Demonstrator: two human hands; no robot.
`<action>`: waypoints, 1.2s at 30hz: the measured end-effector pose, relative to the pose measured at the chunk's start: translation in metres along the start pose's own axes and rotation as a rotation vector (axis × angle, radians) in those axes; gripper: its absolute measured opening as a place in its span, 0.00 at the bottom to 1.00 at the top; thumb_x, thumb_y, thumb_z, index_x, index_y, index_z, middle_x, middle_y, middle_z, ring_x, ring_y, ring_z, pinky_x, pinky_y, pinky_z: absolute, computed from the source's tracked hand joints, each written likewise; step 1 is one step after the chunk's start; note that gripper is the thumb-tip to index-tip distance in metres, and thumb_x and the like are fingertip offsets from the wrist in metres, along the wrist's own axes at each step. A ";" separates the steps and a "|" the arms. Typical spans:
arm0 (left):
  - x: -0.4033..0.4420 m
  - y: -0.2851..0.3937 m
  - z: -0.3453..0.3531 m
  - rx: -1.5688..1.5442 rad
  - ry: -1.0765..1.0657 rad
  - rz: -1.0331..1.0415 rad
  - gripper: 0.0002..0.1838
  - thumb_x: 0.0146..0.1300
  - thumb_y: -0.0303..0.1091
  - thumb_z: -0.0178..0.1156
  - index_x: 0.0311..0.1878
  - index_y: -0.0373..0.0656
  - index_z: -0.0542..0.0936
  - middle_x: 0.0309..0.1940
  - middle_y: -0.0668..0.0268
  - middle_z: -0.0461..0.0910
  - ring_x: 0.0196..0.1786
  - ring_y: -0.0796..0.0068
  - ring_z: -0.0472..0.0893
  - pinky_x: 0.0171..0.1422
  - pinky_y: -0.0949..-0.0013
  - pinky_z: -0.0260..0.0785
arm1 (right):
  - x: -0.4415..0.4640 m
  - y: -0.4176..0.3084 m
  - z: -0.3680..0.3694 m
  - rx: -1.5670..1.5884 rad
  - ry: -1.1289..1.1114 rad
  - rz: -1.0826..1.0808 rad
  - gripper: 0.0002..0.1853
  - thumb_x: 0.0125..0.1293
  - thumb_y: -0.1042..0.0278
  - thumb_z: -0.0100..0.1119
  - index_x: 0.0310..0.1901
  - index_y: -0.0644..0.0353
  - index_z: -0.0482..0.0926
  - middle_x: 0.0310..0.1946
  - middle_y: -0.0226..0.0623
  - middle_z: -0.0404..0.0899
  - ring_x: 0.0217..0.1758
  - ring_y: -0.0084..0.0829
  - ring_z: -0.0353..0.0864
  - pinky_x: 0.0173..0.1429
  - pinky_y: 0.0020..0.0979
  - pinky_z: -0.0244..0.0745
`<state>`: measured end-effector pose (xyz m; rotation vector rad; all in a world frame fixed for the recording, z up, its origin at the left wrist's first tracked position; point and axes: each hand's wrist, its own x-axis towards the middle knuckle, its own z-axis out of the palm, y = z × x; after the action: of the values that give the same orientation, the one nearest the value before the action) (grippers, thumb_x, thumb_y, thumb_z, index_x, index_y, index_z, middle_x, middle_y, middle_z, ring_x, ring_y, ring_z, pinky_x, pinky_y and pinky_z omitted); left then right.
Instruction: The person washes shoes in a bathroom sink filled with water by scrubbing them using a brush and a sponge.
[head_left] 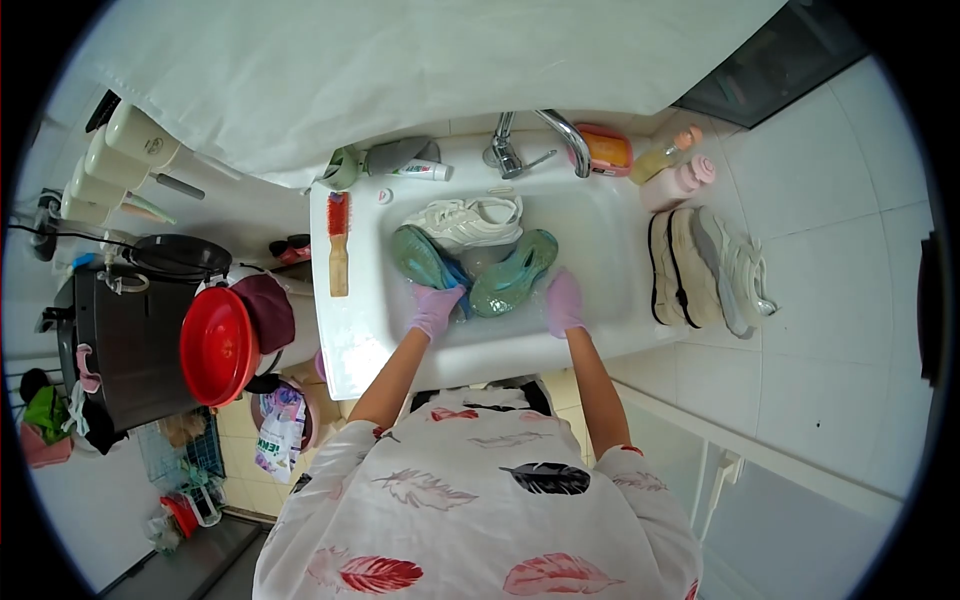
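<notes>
My left hand, in a pink rubber glove, grips the near end of a blue shoe. That shoe's greenish sole faces up, and part of its blue upper shows beside it. A second shoe lies sole up in the sink water to its right. Close to this shoe's right side is my gloved right hand, fingers stretched out and holding nothing visible. Behind the blue pair, a white lace-up shoe rests in the white sink.
A wooden brush with red bristles lies on the left ledge. The faucet rises at the back, near a toothpaste-like tube. Bottles and more shoes stand at right. A red basin is at left.
</notes>
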<state>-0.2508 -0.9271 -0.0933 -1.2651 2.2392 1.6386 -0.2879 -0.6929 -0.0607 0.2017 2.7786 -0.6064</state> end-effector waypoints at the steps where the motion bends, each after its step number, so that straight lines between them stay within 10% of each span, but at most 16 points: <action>1: 0.009 -0.013 0.005 -0.004 0.001 0.000 0.47 0.40 0.28 0.71 0.60 0.35 0.52 0.53 0.58 0.67 0.54 0.67 0.69 0.61 0.69 0.61 | -0.003 -0.014 -0.014 -0.003 0.002 -0.003 0.17 0.61 0.65 0.48 0.50 0.65 0.69 0.47 0.53 0.74 0.50 0.52 0.73 0.52 0.41 0.70; 6: 0.033 -0.049 0.018 -0.257 -0.313 0.069 0.49 0.36 0.32 0.73 0.60 0.31 0.54 0.53 0.54 0.67 0.56 0.65 0.68 0.62 0.67 0.60 | -0.012 -0.112 -0.064 0.084 0.103 -0.325 0.23 0.59 0.64 0.54 0.55 0.64 0.67 0.40 0.50 0.76 0.48 0.45 0.75 0.48 0.39 0.71; 18: -0.035 0.012 -0.025 -0.575 -0.529 -0.074 0.34 0.45 0.27 0.67 0.55 0.35 0.61 0.44 0.59 0.74 0.46 0.67 0.75 0.50 0.66 0.70 | 0.072 -0.077 -0.021 -0.326 -0.005 -0.213 0.20 0.44 0.51 0.68 0.33 0.59 0.80 0.31 0.44 0.80 0.36 0.42 0.80 0.41 0.38 0.74; 36: -0.017 -0.006 -0.017 -0.474 -0.445 -0.161 0.33 0.48 0.35 0.66 0.54 0.32 0.61 0.44 0.57 0.73 0.44 0.68 0.76 0.50 0.67 0.70 | 0.032 -0.045 -0.115 -0.188 0.154 -0.291 0.16 0.49 0.55 0.61 0.34 0.60 0.78 0.35 0.44 0.78 0.41 0.44 0.77 0.44 0.39 0.71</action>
<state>-0.2294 -0.9321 -0.0814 -0.9845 1.5090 2.1966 -0.3553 -0.6819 0.0464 -0.2079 3.0187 -0.4043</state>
